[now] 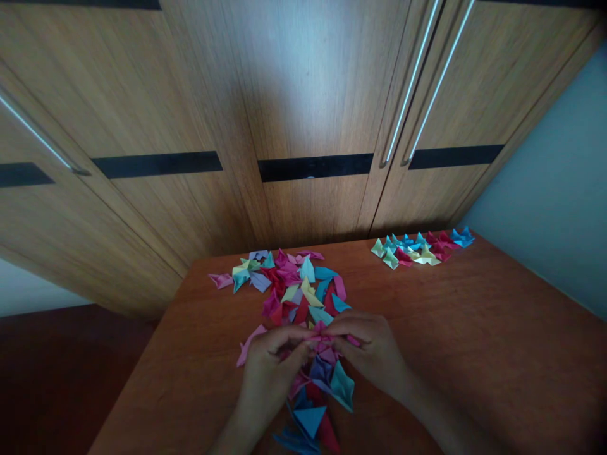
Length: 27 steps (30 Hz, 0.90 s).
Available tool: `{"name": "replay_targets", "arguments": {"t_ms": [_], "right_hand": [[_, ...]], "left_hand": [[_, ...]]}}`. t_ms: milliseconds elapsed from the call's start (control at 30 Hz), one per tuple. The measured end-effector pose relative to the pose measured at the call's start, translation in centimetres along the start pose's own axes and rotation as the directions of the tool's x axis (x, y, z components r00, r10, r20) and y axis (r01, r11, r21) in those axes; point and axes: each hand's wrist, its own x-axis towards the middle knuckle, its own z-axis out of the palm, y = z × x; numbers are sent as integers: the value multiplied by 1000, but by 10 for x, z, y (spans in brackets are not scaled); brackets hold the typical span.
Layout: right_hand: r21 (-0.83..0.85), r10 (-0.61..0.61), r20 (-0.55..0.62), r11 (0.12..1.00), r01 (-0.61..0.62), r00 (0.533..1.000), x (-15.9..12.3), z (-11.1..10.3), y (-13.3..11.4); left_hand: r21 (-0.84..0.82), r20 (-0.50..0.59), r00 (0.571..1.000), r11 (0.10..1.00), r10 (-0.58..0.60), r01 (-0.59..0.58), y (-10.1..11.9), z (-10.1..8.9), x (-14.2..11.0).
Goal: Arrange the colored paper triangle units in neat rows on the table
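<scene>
Between my two hands is a pink folded-paper piece (321, 332), pinched from both sides. My left hand (272, 363) grips its left edge with thumb and fingertips. On the other side, my right hand (372, 347) has its fingers closed on the right edge. Below and around the hands lie loose folded papers: a purple piece (321, 371), a teal piece (342, 385) and a blue triangle (310, 419). Just beyond the fingers spreads a heap of folded papers (289, 275) in pink, red, yellow, teal and lilac.
The brown wooden table (190, 379) carries everything. Rows of folded paper figures (422, 248) stand at its far right, in green, blue, red and yellow. A wooden wardrobe (313, 208) with metal handles rises behind the table. A pale wall (559, 189) borders the right.
</scene>
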Motion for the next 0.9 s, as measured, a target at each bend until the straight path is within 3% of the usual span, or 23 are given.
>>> {"name": "replay_targets", "arguments": {"t_ms": [300,533,667,900], "right_hand": [[31,79,27,996,-80,997,1,-2,3],[-169,-65,38,983,70,997,-4,3,12],[-174,-57,47,983,64,997,-4,2,11],[-43,9,80,999,-6,997,0,-3,3]], "left_hand": [[-158,16,996,983,-93,95,-4,0,5],[-307,52,980,931,-192,199,-8,4,7],[-282,72,976,935,-204,216,-6,3,7],[-213,28,985,962,-171,173,-4,4,6]]}}
